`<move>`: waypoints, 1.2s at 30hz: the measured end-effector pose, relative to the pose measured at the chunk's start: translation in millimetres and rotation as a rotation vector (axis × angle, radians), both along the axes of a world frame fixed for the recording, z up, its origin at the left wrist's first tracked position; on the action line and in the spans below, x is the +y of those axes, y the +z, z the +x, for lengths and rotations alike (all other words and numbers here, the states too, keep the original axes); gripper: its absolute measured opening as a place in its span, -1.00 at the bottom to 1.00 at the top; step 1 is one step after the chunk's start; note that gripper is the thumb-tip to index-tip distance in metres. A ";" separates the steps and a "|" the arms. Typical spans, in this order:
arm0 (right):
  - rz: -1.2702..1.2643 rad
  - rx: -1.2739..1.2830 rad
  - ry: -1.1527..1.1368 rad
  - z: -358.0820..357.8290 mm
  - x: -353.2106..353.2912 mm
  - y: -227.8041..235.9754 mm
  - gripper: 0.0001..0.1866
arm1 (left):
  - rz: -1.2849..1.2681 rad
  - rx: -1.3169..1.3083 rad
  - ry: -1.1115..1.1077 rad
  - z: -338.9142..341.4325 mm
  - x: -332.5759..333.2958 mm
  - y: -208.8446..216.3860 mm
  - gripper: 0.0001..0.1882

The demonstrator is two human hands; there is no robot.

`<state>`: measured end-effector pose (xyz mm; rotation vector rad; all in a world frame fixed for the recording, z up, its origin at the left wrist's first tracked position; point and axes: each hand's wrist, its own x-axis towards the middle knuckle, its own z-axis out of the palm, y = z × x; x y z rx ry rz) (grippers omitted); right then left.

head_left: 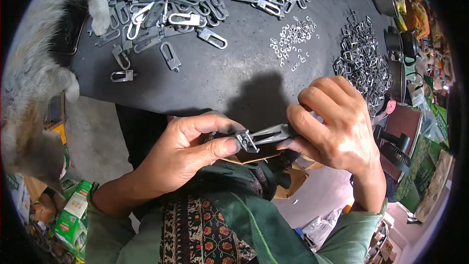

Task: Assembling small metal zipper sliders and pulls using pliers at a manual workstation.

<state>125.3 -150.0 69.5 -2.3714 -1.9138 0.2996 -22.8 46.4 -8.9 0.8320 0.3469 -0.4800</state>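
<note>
Your left hand (181, 154) has the small silver-grey metal fitting with a squared frame (245, 141) pinched between thumb and forefinger, with no gap left between the pads and the metal. The fitting sits over your lap, just off the near edge of the dark grey flat-topped table (210, 78). Your right hand (337, 124) is curled closed around the grey metal tool with two tapering prongs (271, 133), apparently pliers. Its handles are hidden in your palm. The prongs stand a little apart and their tips meet or nearly meet the fitting; you cannot tell from this view whether they bite on it.

Judging by its look, the fitting is light, stiff and hard to damage by finger pressure, though its thin frame bars could bend under a strong squeeze from the tool. The smooth metal may slip, more so as your fingertips look darkened, perhaps with grime. The best hold is on the solid block end, where your thumb lies, leaving the frame side clear for the prongs. Pinch close to the frame so the piece does not twist.

On the table, the long silver loop-shaped metal clips (195, 0) are heaped at the far side, the tiny pale C-shaped rings (295, 34) lie scattered, and the small dark metal rectangular frames (361, 58) are piled to your right. The rings look lightest and fiddliest to pick up.
</note>
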 end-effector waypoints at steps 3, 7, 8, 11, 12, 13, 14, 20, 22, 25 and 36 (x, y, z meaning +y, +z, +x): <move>0.039 0.006 -0.022 -4.9 -6.8 -3.8 -0.61 | 0.117 -0.046 0.013 -2.5 -8.4 -1.8 -0.81; 0.037 0.051 -0.150 -26.4 -29.5 -9.5 -0.66 | 0.213 -0.110 -0.021 -1.7 -14.9 3.3 -0.81; 0.059 0.081 -0.181 -33.1 -35.5 -11.0 -0.68 | 0.225 -0.070 -0.086 -3.0 -14.9 5.0 -0.80; 0.060 0.157 -0.260 -52.5 -52.8 -16.6 -0.70 | 0.252 -0.008 -0.227 -9.9 -22.5 -2.1 -0.79; 0.000 0.199 -0.278 -56.5 -57.9 -18.8 -0.71 | 0.228 0.032 -0.226 -13.4 -24.7 -5.8 -0.76; -0.039 0.201 -0.316 -61.3 -64.0 -23.6 -0.73 | 0.206 0.076 -0.226 -14.7 -26.7 -10.2 -0.74; 0.010 0.164 -0.387 -63.1 -73.1 -26.7 -0.74 | 0.230 0.113 -0.221 -12.4 -30.5 -14.4 -0.67; 0.257 -0.078 -0.959 -52.3 -128.8 -54.2 -0.81 | 0.184 0.101 -0.148 -25.5 -30.4 -80.6 -0.61; 0.289 -0.091 -1.042 -40.8 -128.0 -62.8 -0.82 | 0.140 0.111 -0.367 -14.2 -40.6 -64.7 -0.64; 0.361 -0.204 -0.889 -21.8 -127.4 -71.9 -0.77 | 0.329 -0.261 -0.717 25.8 -68.4 -19.6 -0.75; 0.067 -0.181 -0.728 -1.4 -112.1 -51.8 -0.84 | 0.540 -0.824 -0.859 46.5 -81.7 -17.0 -0.64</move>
